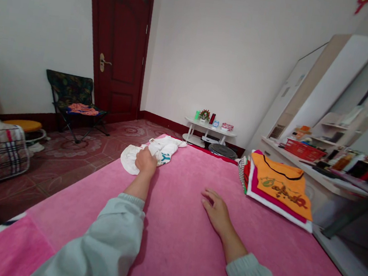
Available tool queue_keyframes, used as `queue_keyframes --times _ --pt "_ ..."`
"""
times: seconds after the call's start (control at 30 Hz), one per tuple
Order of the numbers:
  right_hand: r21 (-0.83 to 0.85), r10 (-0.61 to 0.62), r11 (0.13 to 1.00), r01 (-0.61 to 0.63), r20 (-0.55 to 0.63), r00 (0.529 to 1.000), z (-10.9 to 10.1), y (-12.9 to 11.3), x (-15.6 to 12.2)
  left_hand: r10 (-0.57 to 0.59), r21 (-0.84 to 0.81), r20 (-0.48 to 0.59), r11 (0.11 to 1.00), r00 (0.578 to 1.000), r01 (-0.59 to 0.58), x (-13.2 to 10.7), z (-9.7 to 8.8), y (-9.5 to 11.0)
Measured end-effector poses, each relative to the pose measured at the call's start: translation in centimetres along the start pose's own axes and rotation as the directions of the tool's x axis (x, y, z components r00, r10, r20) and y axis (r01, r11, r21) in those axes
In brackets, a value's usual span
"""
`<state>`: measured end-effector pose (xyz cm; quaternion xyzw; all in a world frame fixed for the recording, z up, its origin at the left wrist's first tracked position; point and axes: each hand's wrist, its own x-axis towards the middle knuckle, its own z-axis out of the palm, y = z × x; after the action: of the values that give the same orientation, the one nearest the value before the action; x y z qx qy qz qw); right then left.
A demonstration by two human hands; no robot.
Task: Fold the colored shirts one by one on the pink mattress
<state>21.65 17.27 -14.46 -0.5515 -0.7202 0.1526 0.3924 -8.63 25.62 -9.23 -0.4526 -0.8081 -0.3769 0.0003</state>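
Note:
A crumpled white garment (169, 145) with teal lettering lies at the far left edge of a pink bedspread (176, 226). My left hand (147, 160) reaches out to it, fingers closed on its cloth near the left end. Part of the fabric is hidden under that hand. My right hand (217, 207) is over the middle of the bedspread, its fingers apart and slightly curled, holding nothing. To its right sits a stack of folded clothes, with an orange T-shirt (281, 183) on top.
A camouflage folding chair (70, 92) with pinkish cloth on it stands near the dark red door (122, 50). A low white stand (202, 124) is by the far wall. Along the right side, a dresser holds a red basket (304, 150) and bottles.

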Motion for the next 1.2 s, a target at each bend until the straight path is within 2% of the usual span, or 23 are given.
queue_keyframes --times 0.1,0.17,0.2,0.27,0.3,0.33,0.4,0.43,0.47,0.5,0.53,0.57,0.6,0.63,0.67,0.7,0.8,0.83,0.87,0.9,1.0,1.1,1.2 --pt "0.035 0.011 0.999 -0.010 -0.020 1.000 0.1 -0.3 0.0 0.095 -0.022 0.059 0.995 0.994 -0.094 0.1 -0.5 0.8" --pt "0.120 0.033 0.992 -0.026 -0.052 0.998 0.1 -0.7 0.1 0.197 -0.055 0.070 0.980 0.978 -0.193 -0.6 -1.3 2.7" --pt "0.183 0.063 0.982 -0.047 -0.084 0.995 0.0 -0.9 0.1 0.270 -0.086 0.074 0.961 0.960 -0.263 -1.3 -1.7 4.0" --pt "0.354 0.172 0.929 -0.104 -0.168 0.971 -0.4 -1.3 0.2 0.453 -0.181 0.100 0.884 0.886 -0.432 -3.9 -2.7 7.1" --pt "0.451 0.239 0.884 -0.123 -0.210 0.948 -0.7 -1.3 0.3 0.637 -0.319 0.132 0.752 0.759 -0.577 -5.7 -3.0 8.6" --pt "0.542 0.305 0.831 -0.128 -0.250 0.919 -1.2 -1.2 0.3 0.792 -0.447 0.159 0.590 0.589 -0.672 -7.7 -3.3 10.1" --pt "0.692 0.433 0.713 -0.113 -0.308 0.847 -2.6 -0.5 0.4 0.904 -0.553 0.203 0.422 0.375 -0.718 -12.0 -3.5 12.6" --pt "0.746 0.492 0.657 -0.112 -0.311 0.813 -3.4 0.0 0.4 0.940 -0.605 0.232 0.340 0.248 -0.720 -13.9 -3.6 13.4" --pt "0.787 0.546 0.604 -0.125 -0.295 0.784 -4.2 0.7 0.5 0.958 -0.693 0.286 0.223 0.023 -0.685 -15.5 -3.6 14.0" --pt "0.822 0.594 0.550 -0.149 -0.260 0.762 -5.0 1.4 0.5 0.930 -0.769 0.326 0.156 -0.170 -0.620 -16.7 -3.6 14.4" --pt "0.850 0.632 0.495 -0.181 -0.209 0.746 -5.7 2.0 0.5 0.882 -0.819 0.351 0.126 -0.315 -0.560 -17.4 -3.7 14.6" --pt "0.869 0.655 0.448 -0.211 -0.158 0.739 -6.2 2.5 0.5 0.837 -0.841 0.377 0.128 -0.398 -0.526 -17.6 -3.7 14.6" --pt "0.878 0.665 0.419 -0.230 -0.125 0.737 -6.6 2.9 0.5 0.814 -0.832 0.411 0.152 -0.409 -0.533 -17.4 -3.8 14.5" --pt "0.879 0.664 0.413 -0.239 -0.110 0.740 -6.6 3.1 0.4 0.819 -0.795 0.452 0.188 -0.355 -0.577 -16.8 -3.9 14.3" --pt "0.868 0.654 0.430 -0.248 -0.110 0.748 -6.5 3.2 0.4 0.831 -0.738 0.489 0.231 -0.266 -0.635 -15.9 -4.0 14.1" --pt "0.839 0.630 0.477 -0.262 -0.118 0.768 -6.2 3.1 0.4 0.840 -0.662 0.522 0.289 -0.148 -0.691 -14.8 -4.0 13.8" --pt "0.633 0.489 0.719 -0.287 -0.168 0.856 -4.5 2.3 0.4 0.781 -0.380 0.567 0.529 0.261 -0.759 -11.1 -3.6 12.6" --pt "0.538 0.431 0.796 -0.277 -0.183 0.884 -4.0 1.9 0.5 0.738 -0.293 0.563 0.599 0.372 -0.745 -10.0 -3.4 12.1" --pt "0.441 0.374 0.859 -0.261 -0.190 0.908 -3.5 1.5 0.5 0.695 -0.223 0.557 0.654 0.456 -0.723 -9.0 -3.1 11.5" --pt "0.349 0.324 0.905 -0.245 -0.189 0.927 -3.1 1.0 0.5 0.658 -0.174 0.551 0.693 0.514 -0.700 -8.0 -2.8 11.0" --pt "0.088 0.216 0.975 -0.204 -0.157 0.964 -2.6 -0.6 0.3 0.577 -0.093 0.545 0.762 0.608 -0.641 -5.9 -1.9 9.5" --pt "-0.146 0.101 0.982 -0.118 -0.115 0.988 -2.4 -2.9 -0.2 0.525 -0.055 0.536 0.803 0.661 -0.593 -4.8 -1.6 8.6" --pt "-0.290 0.049 0.956 -0.043 0.016 0.999 -2.0 -5.3 -0.8 0.492 -0.042 0.537 0.827 0.685 -0.561 -4.6 -1.7 8.5"
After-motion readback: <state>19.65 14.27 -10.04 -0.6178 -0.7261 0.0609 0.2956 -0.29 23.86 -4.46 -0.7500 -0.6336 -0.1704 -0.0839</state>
